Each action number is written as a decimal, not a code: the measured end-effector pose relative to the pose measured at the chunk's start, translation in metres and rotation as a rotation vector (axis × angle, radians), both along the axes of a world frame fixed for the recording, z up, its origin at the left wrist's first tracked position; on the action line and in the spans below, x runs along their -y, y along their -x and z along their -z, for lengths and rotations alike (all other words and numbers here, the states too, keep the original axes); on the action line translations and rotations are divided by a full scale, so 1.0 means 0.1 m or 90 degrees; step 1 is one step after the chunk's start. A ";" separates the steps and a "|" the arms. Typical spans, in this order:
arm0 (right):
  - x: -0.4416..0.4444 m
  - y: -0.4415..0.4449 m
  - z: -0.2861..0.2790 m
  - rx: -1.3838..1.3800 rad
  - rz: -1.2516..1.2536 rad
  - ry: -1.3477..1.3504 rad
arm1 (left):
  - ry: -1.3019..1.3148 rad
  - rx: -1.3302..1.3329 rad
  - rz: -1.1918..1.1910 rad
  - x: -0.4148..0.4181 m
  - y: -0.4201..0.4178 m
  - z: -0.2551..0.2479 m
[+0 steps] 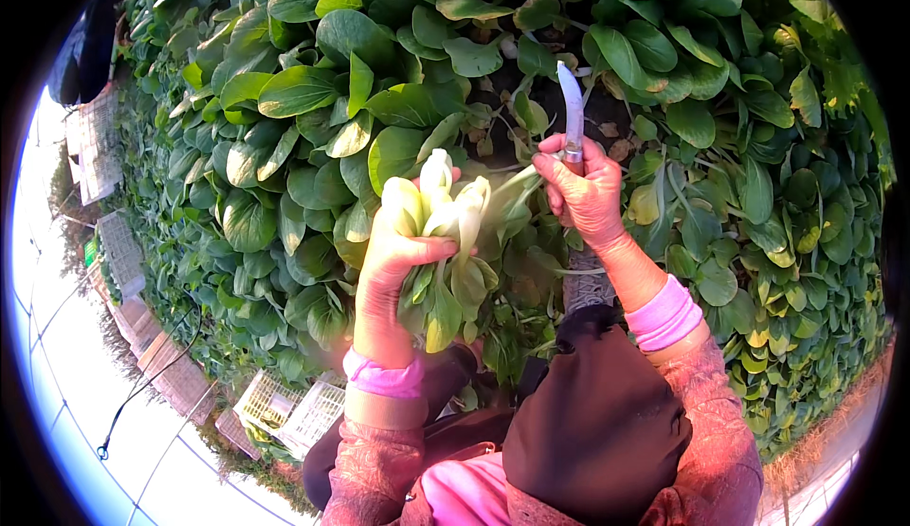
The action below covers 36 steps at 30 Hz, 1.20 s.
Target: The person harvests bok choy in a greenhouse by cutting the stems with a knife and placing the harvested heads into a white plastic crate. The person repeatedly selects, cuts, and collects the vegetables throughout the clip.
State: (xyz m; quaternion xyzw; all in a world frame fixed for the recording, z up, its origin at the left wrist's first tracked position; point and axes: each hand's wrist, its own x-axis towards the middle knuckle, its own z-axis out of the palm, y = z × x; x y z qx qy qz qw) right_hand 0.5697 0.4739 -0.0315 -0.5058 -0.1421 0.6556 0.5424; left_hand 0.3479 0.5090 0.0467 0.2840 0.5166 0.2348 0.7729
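Note:
My left hand (409, 242) grips a bunch of bok choy (442, 206), its pale stem ends pointing up and the green leaves hanging below the palm. To its right, my right hand (579, 185) holds a curved knife (571, 110) by the handle, blade pointing away from me. Between that hand's thumb and fingers is also a thin leaf stalk (526, 175), its leaf blurred beside the bunch. Beyond the knife lies a patch of dark soil (601, 117) with withered leaves.
Dense leafy bok choy plants (298, 92) surround the hands. Plastic crates (310, 416) stand at lower left, with more crates (121, 252) along the bed's left edge. A shoe (587, 277) shows beneath the right forearm. A dark-clothed figure or garment (85, 50) is at upper left.

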 end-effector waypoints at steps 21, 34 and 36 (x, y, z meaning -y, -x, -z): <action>0.23 -0.18 0.05 0.206 -0.265 -0.040 | 0.006 -0.066 0.021 0.32 -0.47 -0.03; -0.48 0.31 0.79 0.441 -0.337 0.010 | -0.151 -0.422 0.168 -0.53 -0.46 -0.11; -0.51 0.29 0.77 0.404 -0.315 0.026 | -0.207 -0.458 0.112 -0.56 -0.25 -0.02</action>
